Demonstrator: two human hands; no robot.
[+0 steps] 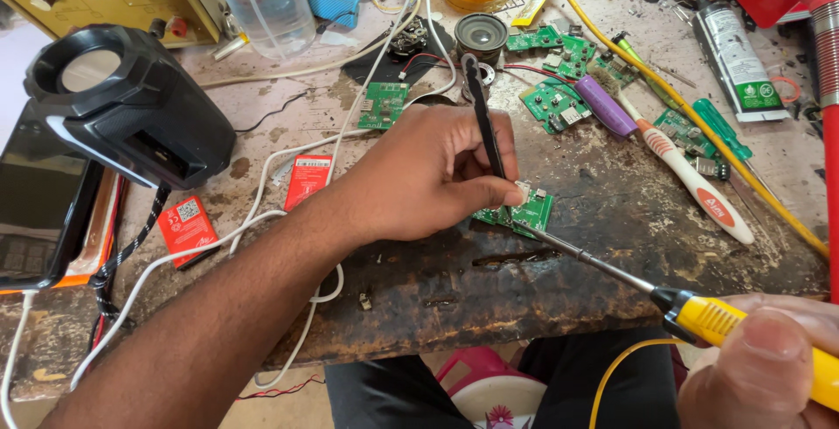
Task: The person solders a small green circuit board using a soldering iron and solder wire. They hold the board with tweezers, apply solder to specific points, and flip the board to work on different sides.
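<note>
We work at a scarred, burn-stained desk point(612, 211) crowded with electronics scrap. Our left hand point(428, 176) sits near the middle, its fingers closed on black tweezers point(482, 114) whose tips press down on a small green circuit board point(524, 212) at the desk's worn centre. Our right hand point(769, 368), at four o'clock, wraps fully around the yellow handle of a soldering iron point(717, 317); its metal shaft runs toward ten o'clock and the tip meets the board just beside the left fingertips.

At twelve and one o'clock lie more green boards point(559, 101), a small round speaker point(481, 31), a purple battery cell point(605, 106) and a white toothbrush point(699, 184). A black speaker box point(131, 106) stands at ten o'clock, and white cables point(262, 219) trail under our left forearm.

We judge the chief risk to be the hot tip so close to the left fingertips: a slip of the board under the tweezers could bring skin against metal. Lingering heat could lift a pad. The iron's yellow cord point(629, 368) could snag and jerk the tip sideways.
</note>
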